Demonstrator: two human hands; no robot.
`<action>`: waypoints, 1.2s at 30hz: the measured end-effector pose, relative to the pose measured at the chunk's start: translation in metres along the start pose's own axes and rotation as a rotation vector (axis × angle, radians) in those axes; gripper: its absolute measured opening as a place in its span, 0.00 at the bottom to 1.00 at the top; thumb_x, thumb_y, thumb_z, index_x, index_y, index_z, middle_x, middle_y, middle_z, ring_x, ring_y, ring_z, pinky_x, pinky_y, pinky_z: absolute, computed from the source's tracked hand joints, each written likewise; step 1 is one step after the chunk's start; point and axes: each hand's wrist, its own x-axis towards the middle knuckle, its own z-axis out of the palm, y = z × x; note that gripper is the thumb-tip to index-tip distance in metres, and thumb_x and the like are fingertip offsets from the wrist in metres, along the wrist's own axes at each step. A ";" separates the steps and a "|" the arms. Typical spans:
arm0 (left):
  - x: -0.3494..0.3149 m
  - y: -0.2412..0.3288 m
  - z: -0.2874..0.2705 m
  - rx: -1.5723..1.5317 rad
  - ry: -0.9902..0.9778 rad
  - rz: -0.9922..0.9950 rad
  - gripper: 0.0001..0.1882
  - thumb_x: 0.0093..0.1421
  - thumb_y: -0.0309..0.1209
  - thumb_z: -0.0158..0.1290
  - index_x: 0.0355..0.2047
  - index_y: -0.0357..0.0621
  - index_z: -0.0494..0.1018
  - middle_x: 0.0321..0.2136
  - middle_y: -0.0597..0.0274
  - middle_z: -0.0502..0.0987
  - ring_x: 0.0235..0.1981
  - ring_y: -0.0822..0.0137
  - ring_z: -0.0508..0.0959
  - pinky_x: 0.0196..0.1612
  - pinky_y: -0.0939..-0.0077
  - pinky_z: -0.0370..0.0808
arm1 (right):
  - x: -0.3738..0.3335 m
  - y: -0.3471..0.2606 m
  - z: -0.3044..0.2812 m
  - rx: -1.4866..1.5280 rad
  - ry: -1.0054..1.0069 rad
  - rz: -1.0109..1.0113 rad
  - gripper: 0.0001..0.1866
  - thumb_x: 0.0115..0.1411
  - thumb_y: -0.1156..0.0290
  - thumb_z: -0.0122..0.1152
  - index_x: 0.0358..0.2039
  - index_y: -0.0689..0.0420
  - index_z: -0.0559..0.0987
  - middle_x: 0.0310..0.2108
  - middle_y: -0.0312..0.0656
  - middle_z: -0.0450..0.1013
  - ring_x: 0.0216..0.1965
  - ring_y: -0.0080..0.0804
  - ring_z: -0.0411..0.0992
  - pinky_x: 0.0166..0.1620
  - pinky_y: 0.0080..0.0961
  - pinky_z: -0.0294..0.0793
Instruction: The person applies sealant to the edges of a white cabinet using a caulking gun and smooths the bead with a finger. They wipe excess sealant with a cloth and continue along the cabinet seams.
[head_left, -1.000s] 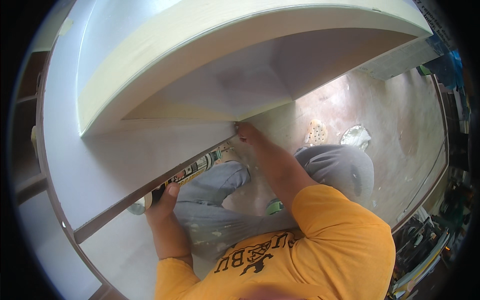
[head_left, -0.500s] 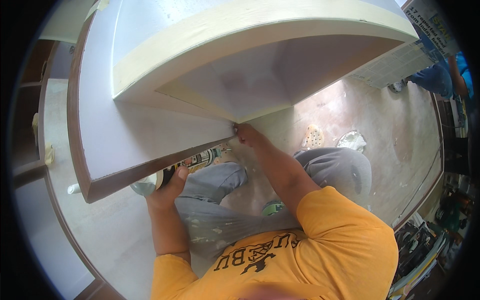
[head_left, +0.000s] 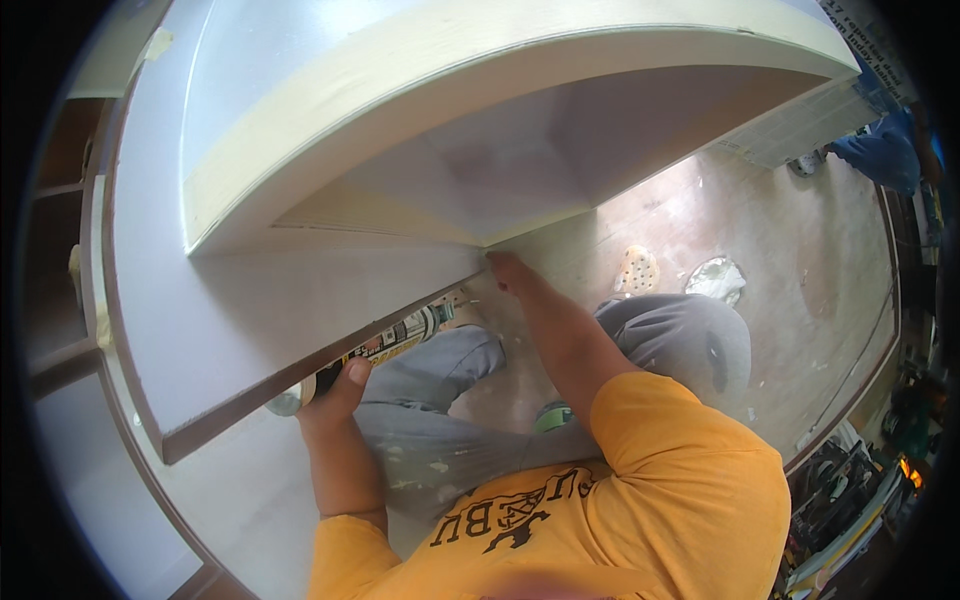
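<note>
In front of me is a pale cabinet panel [head_left: 250, 320] with a brown edge, joined to a curved cream-edged piece [head_left: 420, 100] with a hollow underside. Below the brown edge, my left hand [head_left: 335, 395] is wrapped round a cylindrical container [head_left: 395, 340] with a printed label, a black band and a whitish end. The panel hides part of this container. My right hand [head_left: 508, 272] is at the inner corner where panel and curved piece meet, with its fingers curled. Its fingertips and anything in them cannot be made out.
A perforated tan clog [head_left: 637, 270] and a round whitish lid-like thing [head_left: 715, 282] lie on the stained floor to the right. Tools and clutter [head_left: 840, 510] line the right side. Another person's blue-clad leg [head_left: 880, 155] shows at upper right. Cabinet shelves [head_left: 65, 270] stand at left.
The panel's near left corner appears lower in view, and the curved piece looks larger. My right hand sits slightly farther right, still at the inner corner. My left hand keeps its hold on the container.
</note>
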 end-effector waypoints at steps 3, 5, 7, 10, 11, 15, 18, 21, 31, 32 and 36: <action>-0.003 0.002 -0.001 0.008 -0.006 0.006 0.31 0.54 0.19 0.66 0.58 0.39 0.69 0.44 0.52 0.79 0.39 0.56 0.81 0.44 0.60 0.80 | 0.020 -0.003 0.005 0.048 -0.019 0.104 0.28 0.72 0.77 0.39 0.67 0.41 0.72 0.38 0.40 0.73 0.28 0.28 0.65 0.25 0.33 0.65; -0.003 0.003 -0.001 0.001 -0.008 0.007 0.31 0.54 0.19 0.65 0.58 0.39 0.69 0.44 0.52 0.79 0.39 0.56 0.81 0.45 0.60 0.80 | 0.031 -0.002 0.008 0.154 -0.030 0.092 0.27 0.72 0.77 0.40 0.67 0.41 0.73 0.38 0.41 0.74 0.29 0.29 0.66 0.25 0.33 0.65; -0.003 0.004 0.001 -0.017 -0.007 0.000 0.31 0.54 0.18 0.64 0.58 0.39 0.69 0.44 0.52 0.79 0.39 0.56 0.81 0.45 0.59 0.80 | 0.042 0.002 0.011 0.137 -0.035 0.069 0.26 0.72 0.77 0.41 0.65 0.42 0.74 0.37 0.42 0.74 0.29 0.29 0.66 0.25 0.33 0.65; -0.003 0.006 0.003 -0.018 0.000 -0.015 0.32 0.53 0.18 0.64 0.59 0.38 0.69 0.44 0.52 0.79 0.39 0.55 0.81 0.46 0.59 0.80 | 0.053 0.007 0.013 0.122 -0.027 0.043 0.23 0.71 0.77 0.44 0.61 0.45 0.77 0.35 0.42 0.73 0.29 0.29 0.67 0.25 0.33 0.65; -0.003 0.007 0.003 -0.015 -0.003 -0.015 0.32 0.53 0.18 0.64 0.59 0.38 0.69 0.44 0.52 0.79 0.39 0.55 0.81 0.46 0.59 0.80 | 0.054 0.008 0.013 0.216 -0.022 0.054 0.22 0.70 0.77 0.46 0.59 0.45 0.78 0.34 0.42 0.73 0.29 0.28 0.66 0.24 0.33 0.65; -0.004 0.005 0.003 0.004 -0.025 0.005 0.32 0.54 0.19 0.65 0.59 0.38 0.69 0.44 0.51 0.79 0.40 0.56 0.82 0.47 0.59 0.80 | 0.045 0.005 0.015 0.298 0.047 -0.044 0.11 0.70 0.74 0.49 0.35 0.62 0.80 0.25 0.51 0.74 0.18 0.39 0.68 0.16 0.44 0.60; -0.006 0.005 0.002 0.066 -0.031 -0.007 0.31 0.54 0.20 0.66 0.58 0.37 0.69 0.43 0.51 0.80 0.40 0.56 0.82 0.47 0.60 0.80 | 0.035 0.003 0.015 0.532 0.018 0.016 0.17 0.64 0.79 0.53 0.51 0.49 0.80 0.32 0.40 0.71 0.26 0.28 0.65 0.22 0.32 0.62; -0.004 0.004 0.000 0.127 -0.047 0.013 0.32 0.53 0.20 0.68 0.58 0.37 0.70 0.43 0.52 0.80 0.40 0.57 0.82 0.47 0.61 0.80 | 0.035 0.007 0.012 0.541 -0.001 -0.104 0.06 0.64 0.78 0.54 0.33 0.62 0.80 0.24 0.50 0.73 0.17 0.40 0.65 0.15 0.43 0.57; 0.006 0.005 0.005 0.098 -0.010 -0.042 0.29 0.53 0.20 0.68 0.55 0.38 0.71 0.41 0.53 0.81 0.39 0.59 0.83 0.46 0.62 0.81 | 0.012 -0.005 -0.002 0.077 -0.053 -0.178 0.15 0.48 0.83 0.63 0.36 0.52 0.81 0.25 0.42 0.71 0.22 0.32 0.65 0.20 0.33 0.58; 0.006 0.006 0.005 0.106 -0.007 -0.047 0.28 0.54 0.20 0.68 0.54 0.38 0.71 0.41 0.53 0.81 0.38 0.59 0.83 0.45 0.63 0.81 | 0.004 -0.010 -0.004 0.110 -0.063 -0.166 0.14 0.49 0.83 0.62 0.36 0.52 0.81 0.25 0.42 0.70 0.22 0.31 0.64 0.20 0.33 0.57; 0.010 0.005 0.006 0.122 -0.003 -0.042 0.27 0.54 0.21 0.68 0.53 0.38 0.71 0.39 0.54 0.80 0.37 0.60 0.83 0.43 0.64 0.81 | -0.013 -0.024 -0.013 0.160 -0.088 -0.158 0.09 0.52 0.83 0.61 0.32 0.54 0.80 0.24 0.40 0.68 0.22 0.30 0.63 0.20 0.33 0.54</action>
